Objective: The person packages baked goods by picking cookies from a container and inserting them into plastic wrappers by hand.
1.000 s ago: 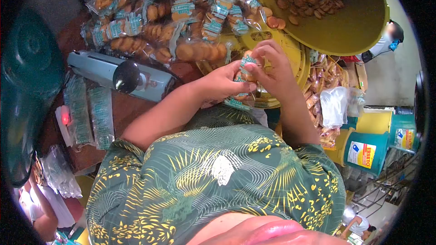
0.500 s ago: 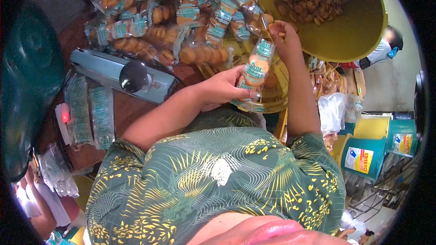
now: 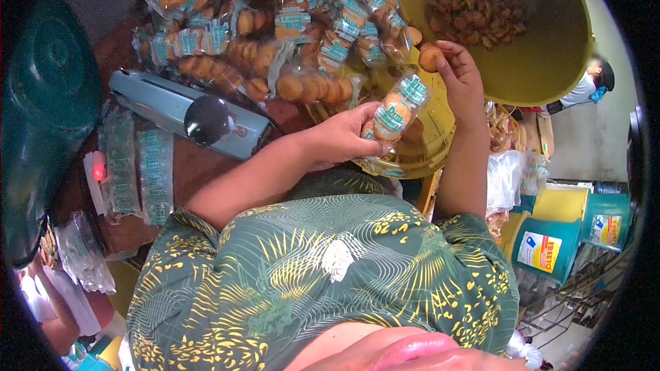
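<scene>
My left hand is closed around a printed clear plastic bag with round cookies inside, its top end pointing up and right. Between the thumb and fingers of my right hand is a single round brown cookie, just above the bag's upper end and apart from it. Beneath the bag lies a yellow basket. Beyond both hands is a pile of filled cookie bags. A large yellow tub stands behind my right hand, with many loose cookies in it.
A blue-grey bag sealer lies left of my left forearm. Flat printed bags are stacked near it. Dark green moulded plastic fills the far left. Teal and yellow buckets stand at right, and another person is behind the tub.
My right hand has come down and right from beside the pile, and its cookie now shows more plainly. My left hand keeps hold of the bag, slightly shifted. The view has moved a little.
</scene>
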### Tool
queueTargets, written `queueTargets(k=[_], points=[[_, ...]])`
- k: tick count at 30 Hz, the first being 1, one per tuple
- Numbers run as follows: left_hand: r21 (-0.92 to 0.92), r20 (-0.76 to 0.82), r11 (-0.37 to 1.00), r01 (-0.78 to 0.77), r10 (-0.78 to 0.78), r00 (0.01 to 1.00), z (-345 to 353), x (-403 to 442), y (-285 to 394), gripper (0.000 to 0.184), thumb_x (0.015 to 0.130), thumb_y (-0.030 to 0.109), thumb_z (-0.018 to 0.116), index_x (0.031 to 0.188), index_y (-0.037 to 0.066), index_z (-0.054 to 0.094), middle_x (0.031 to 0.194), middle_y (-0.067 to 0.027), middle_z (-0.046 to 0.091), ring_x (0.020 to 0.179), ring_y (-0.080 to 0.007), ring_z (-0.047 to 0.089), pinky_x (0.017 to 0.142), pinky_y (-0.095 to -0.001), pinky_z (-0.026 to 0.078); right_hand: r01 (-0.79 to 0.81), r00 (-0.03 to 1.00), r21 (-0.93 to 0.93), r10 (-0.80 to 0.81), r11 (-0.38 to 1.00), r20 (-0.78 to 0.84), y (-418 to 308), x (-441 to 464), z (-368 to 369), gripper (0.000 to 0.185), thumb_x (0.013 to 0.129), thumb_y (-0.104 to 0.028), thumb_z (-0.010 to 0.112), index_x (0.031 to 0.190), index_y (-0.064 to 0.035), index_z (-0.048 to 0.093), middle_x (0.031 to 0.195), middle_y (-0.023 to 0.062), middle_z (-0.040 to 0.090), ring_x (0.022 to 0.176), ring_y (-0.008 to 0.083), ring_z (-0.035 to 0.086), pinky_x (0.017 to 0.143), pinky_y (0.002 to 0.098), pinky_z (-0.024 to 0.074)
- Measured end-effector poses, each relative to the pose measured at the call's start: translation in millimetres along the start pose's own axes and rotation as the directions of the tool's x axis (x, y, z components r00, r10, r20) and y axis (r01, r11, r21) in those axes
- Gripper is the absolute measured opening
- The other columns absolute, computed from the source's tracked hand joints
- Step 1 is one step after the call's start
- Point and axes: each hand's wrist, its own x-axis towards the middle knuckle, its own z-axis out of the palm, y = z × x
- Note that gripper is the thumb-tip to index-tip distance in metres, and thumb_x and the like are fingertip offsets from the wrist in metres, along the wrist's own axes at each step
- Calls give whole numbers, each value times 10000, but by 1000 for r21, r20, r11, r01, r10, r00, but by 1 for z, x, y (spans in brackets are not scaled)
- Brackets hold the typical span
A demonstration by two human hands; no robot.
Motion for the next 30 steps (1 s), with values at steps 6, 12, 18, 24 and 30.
queueTargets(k=[6, 12, 18, 24, 30], points=[[66, 31, 998, 1, -3, 1000, 1, -1, 0, 763, 824, 148, 769, 1447, 33, 343, 1299, -44, 547, 1193, -148, 513, 1046, -341, 388, -38, 835, -37, 52, 999, 547, -36, -23, 0, 178, 949, -172, 632, 1036, -18, 637, 971, 51, 651, 948, 163, 597, 848, 297, 470], [138, 29, 990, -2, -2, 1000, -2, -1, 2, 768, 826, 170, 776, 1440, 32, 335, 1263, -46, 557, 1158, -150, 529, 1016, -340, 412, 213, 924, -202, -130, 956, 361, -37, -29, 16, 287, 926, -271, 652, 980, 10, 650, 907, 92, 634, 933, 231, 617, 867, 333, 462], [102, 16, 995, -8, 6, 1000, -3, 0, -2, 780, 821, 187, 785, 1442, 56, 332, 1234, -40, 563, 1128, -146, 541, 989, -336, 430, 415, 886, -440, -244, 796, 395, -53, -39, 28, 237, 898, -223, 672, 925, 8, 631, 878, 145, 632, 854, 270, 626, 779, 363, 477], [158, 46, 987, -13, 6, 999, -3, -1, 1, 776, 823, 204, 786, 1442, 57, 341, 1220, -39, 573, 1116, -134, 538, 980, -324, 429, 220, 944, -439, -75, 871, 323, -64, -54, 36, 196, 897, -175, 677, 980, -10, 611, 879, 158, 629, 791, 294, 614, 731, 353, 487], [214, 71, 975, -52, 38, 997, -5, 0, -1, 746, 853, 305, 754, 1435, 55, 362, 1229, -35, 570, 1129, -141, 530, 994, -327, 416, 18, 936, -293, 87, 956, 340, -71, -55, 43, 351, 900, -159, 685, 1219, -53, 586, 931, 101, 661, 820, 175, 612, 749, 317, 499]])
